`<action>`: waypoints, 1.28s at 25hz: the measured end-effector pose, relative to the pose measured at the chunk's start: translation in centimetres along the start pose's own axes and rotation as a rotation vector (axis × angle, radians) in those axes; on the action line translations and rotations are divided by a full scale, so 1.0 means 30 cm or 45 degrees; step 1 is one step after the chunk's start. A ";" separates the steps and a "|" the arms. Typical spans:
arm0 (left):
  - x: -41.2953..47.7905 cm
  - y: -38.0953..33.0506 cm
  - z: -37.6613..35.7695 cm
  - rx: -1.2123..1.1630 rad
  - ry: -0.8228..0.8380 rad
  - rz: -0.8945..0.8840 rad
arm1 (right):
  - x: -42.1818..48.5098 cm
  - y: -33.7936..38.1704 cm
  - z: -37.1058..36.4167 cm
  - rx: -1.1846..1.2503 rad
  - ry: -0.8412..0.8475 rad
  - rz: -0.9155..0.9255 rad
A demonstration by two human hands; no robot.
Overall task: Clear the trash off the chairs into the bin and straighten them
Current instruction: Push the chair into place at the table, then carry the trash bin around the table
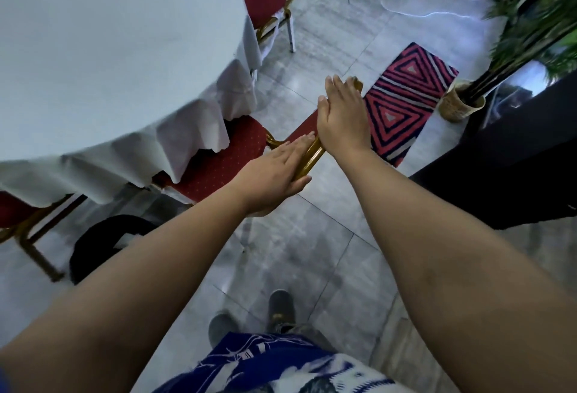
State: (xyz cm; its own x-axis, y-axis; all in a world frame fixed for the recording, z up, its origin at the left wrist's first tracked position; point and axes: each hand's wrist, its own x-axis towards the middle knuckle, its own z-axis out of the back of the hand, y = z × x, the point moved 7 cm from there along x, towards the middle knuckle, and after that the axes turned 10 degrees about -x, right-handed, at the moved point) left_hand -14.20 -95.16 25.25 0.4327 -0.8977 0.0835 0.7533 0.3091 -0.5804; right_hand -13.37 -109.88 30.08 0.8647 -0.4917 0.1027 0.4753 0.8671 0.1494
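Left hand (274,174), right hand (342,114) flat, fingers spread, on chair back (312,152) (seat under tablecloth (125,64)).

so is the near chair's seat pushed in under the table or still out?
Partly in. The tablecloth drapes over the front of the red seat; the rest shows. Both hands, left hand and right hand, lie flat on the chair back.
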 end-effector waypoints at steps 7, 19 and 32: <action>0.082 0.023 0.007 0.052 -0.087 0.036 | 0.093 -0.003 0.001 -0.054 -0.020 0.027; -0.051 0.035 0.012 0.002 -0.158 0.277 | 0.041 0.067 -0.006 -0.321 0.011 0.315; -1.147 0.558 0.067 -0.178 -0.412 1.351 | -0.503 0.883 -0.432 -0.092 0.542 0.759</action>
State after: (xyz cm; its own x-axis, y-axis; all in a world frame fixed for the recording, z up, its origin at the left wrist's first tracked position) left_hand -15.48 -58.46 14.28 0.9472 -0.0699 -0.3131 -0.1274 0.8138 -0.5670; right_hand -11.74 -78.45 19.74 0.9608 0.1263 -0.2469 -0.0987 0.9877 0.1211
